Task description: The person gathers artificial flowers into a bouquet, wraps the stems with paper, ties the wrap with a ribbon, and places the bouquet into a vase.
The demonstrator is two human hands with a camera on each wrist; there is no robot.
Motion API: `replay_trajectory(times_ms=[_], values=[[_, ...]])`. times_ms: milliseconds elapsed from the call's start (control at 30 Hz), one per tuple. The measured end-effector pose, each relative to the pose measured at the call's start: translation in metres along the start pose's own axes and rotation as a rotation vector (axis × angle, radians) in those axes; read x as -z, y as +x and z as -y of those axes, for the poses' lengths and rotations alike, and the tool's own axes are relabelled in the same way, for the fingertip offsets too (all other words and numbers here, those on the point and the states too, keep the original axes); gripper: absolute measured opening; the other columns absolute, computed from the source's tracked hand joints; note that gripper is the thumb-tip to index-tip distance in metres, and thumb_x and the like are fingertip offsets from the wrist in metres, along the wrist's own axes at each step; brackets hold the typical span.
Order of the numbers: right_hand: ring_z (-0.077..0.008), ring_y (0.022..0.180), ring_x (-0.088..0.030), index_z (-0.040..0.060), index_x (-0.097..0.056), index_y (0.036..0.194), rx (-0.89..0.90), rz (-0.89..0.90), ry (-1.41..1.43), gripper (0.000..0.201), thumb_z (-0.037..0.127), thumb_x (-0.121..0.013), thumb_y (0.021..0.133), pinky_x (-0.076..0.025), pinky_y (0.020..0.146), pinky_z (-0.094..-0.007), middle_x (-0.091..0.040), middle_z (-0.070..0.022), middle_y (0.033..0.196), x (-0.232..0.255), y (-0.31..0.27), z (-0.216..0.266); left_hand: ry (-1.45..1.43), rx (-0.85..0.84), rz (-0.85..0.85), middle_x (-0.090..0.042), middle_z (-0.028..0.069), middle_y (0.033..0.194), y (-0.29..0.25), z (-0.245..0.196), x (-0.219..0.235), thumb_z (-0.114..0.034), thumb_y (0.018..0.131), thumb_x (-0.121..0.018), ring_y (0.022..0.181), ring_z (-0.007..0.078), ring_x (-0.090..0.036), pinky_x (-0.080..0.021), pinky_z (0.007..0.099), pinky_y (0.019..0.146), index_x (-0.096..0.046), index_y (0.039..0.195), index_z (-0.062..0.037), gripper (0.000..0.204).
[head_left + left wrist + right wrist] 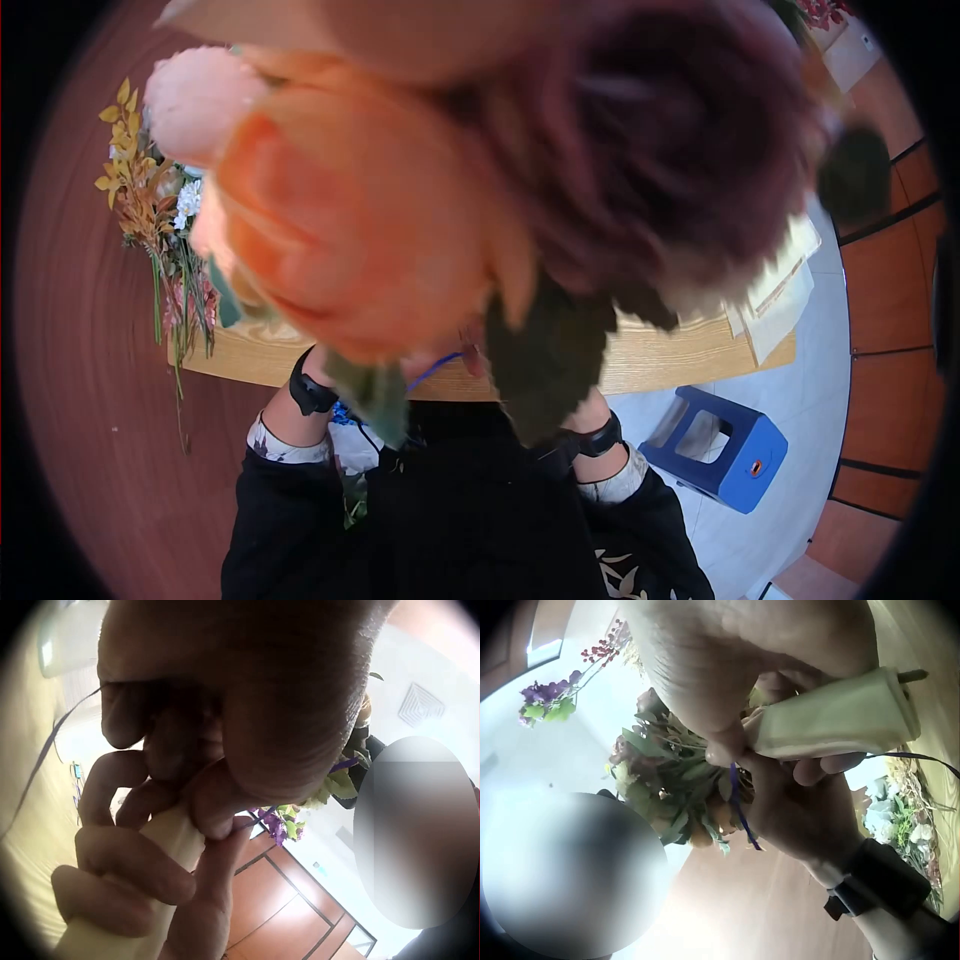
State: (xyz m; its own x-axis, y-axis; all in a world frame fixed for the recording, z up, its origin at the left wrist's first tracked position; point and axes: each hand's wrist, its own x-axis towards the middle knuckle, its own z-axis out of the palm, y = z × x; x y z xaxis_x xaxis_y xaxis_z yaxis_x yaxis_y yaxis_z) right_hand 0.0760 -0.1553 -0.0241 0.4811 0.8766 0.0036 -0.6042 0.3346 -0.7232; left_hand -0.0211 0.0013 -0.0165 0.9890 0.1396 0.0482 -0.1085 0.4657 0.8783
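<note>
A bouquet of artificial flowers fills the head view, with an orange rose [350, 220] and a dark mauve rose [690, 130] close to the camera, hiding most of both hands. Its stems are wrapped into a pale handle [825, 716], a bare stem end poking from the bottom. My right hand [765, 652] grips this handle, fingers curled round it. Against it my left hand [247, 690] holds a purple-blue ribbon [52, 739] in curled fingers, its thumb at the handle. A short ribbon end [740, 810] hangs near the thumbs.
Behind the bouquet is a wooden table [660, 355]. Loose flower stems [150, 220] lie at its left end, pale sheets [785, 290] at its right. A blue stool [740, 440] stands on the floor to the right.
</note>
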Motion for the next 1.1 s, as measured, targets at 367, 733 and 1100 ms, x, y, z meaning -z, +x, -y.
replay_trajectory(times_ms=[367,733,1100], values=[[-0.0114,0.076,-0.055,-0.0017,-0.050,0.118,-0.077,0.183,-0.092,0.043,0.031,-0.051,0.090,-0.047,0.064,-0.0241,-0.058,-0.0057,0.088,0.009,0.006,-0.006,0.687,0.195,-0.030,-0.061,0.0050,0.069,0.026,-0.034,-0.017,-0.022,0.075,-0.066,0.069,0.0192,-0.061,-0.047,0.0304,0.062,-0.059,0.083,-0.0029,0.022],[-0.0097,0.083,-0.048,-0.0005,-0.030,0.135,0.171,0.046,-0.471,0.048,0.024,-0.042,0.095,-0.041,0.075,-0.0223,-0.052,-0.0023,0.091,-0.008,-0.001,-0.006,0.682,0.151,-0.142,-0.063,0.0060,0.082,0.013,-0.034,-0.023,-0.013,0.073,-0.074,0.068,0.0109,-0.061,-0.048,0.0236,0.056,-0.062,0.087,0.0031,0.024],[-0.0072,0.060,-0.047,-0.0013,-0.050,0.103,0.341,-0.274,-0.595,0.026,0.023,-0.046,0.093,-0.039,0.053,-0.0221,-0.055,-0.0032,0.071,0.006,0.005,-0.021,1.325,-0.335,-0.052,-0.057,0.0124,0.058,0.004,-0.035,-0.015,0.002,0.069,-0.063,0.047,0.0266,-0.054,-0.039,0.0279,0.044,-0.063,0.071,-0.0007,0.003]])
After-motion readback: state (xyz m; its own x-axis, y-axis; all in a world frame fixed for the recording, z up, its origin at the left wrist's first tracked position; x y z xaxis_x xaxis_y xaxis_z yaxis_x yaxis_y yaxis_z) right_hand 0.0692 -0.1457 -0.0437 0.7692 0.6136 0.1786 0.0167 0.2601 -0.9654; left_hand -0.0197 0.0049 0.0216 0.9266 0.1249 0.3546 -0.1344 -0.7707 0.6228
